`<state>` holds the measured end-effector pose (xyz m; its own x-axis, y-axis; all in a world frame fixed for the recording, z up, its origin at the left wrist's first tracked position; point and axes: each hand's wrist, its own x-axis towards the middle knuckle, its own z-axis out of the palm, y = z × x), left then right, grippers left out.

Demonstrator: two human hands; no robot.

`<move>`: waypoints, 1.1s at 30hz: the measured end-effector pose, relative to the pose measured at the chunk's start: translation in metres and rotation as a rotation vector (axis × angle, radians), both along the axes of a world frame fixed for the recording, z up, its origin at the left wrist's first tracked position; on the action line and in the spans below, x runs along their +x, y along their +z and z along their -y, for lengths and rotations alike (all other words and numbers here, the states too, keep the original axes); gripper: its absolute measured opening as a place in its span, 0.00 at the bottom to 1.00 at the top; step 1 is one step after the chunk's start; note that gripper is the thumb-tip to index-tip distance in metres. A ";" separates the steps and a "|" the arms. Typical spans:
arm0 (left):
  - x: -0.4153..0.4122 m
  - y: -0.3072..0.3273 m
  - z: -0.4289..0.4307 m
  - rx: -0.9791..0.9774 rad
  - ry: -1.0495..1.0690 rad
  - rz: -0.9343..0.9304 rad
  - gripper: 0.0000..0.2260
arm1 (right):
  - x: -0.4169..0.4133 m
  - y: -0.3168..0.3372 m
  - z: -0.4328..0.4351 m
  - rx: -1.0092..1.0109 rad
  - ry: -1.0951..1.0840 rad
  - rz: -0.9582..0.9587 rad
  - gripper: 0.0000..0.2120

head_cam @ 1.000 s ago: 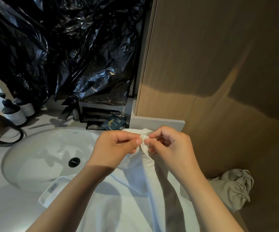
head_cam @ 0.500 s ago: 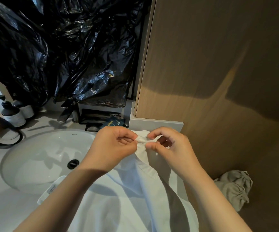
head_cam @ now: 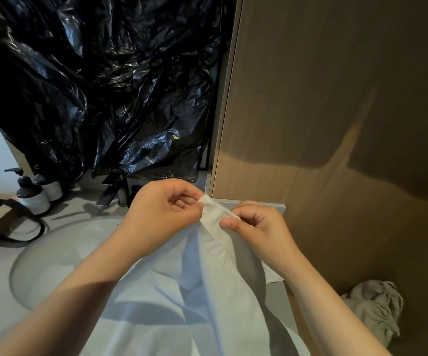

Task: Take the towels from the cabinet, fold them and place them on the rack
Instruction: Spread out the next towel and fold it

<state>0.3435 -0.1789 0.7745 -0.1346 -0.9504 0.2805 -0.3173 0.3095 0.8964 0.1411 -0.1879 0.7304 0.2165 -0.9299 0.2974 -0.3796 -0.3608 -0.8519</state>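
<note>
The hem of a white towel was pinched by the left hand and right hand above the sink.

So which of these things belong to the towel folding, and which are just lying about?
In the job: white towel, pinched at its edge by left hand and right hand.
Lying about: sink, two pump bottles, black plastic sheeting, grey cloth bundle.

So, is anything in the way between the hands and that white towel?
Nothing visible. The left hand and right hand both pinch the top edge of the towel, holding it up near the sink. No rack shows in this view, so the way there cannot be judged.
</note>
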 end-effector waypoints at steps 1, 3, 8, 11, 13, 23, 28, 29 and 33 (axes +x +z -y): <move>0.001 0.000 0.000 0.007 0.003 -0.012 0.06 | 0.002 0.000 0.000 -0.028 -0.005 -0.001 0.07; 0.003 0.001 0.000 0.005 0.017 -0.021 0.05 | 0.004 0.003 0.000 -0.069 -0.007 -0.006 0.09; 0.005 0.015 0.008 -0.158 0.048 0.040 0.05 | 0.003 0.016 0.002 -0.131 -0.029 -0.048 0.06; -0.003 0.031 0.019 -0.251 0.064 0.090 0.06 | -0.002 0.026 0.006 -0.123 -0.029 -0.058 0.07; -0.009 0.042 0.024 -0.290 0.065 0.092 0.07 | -0.010 0.031 0.007 -0.102 -0.024 -0.075 0.09; -0.014 0.089 0.053 -0.442 0.164 -0.005 0.04 | -0.054 0.030 0.019 -0.115 -0.183 -0.267 0.24; -0.010 0.091 0.068 -0.453 0.242 -0.042 0.05 | -0.070 0.008 0.018 -0.055 -0.271 -0.370 0.21; -0.010 0.091 0.071 -0.449 0.251 -0.030 0.04 | -0.071 0.006 0.017 -0.085 -0.301 -0.357 0.19; 0.001 0.077 0.085 -0.324 0.344 0.009 0.06 | -0.065 0.020 0.011 -0.281 -0.396 -0.228 0.16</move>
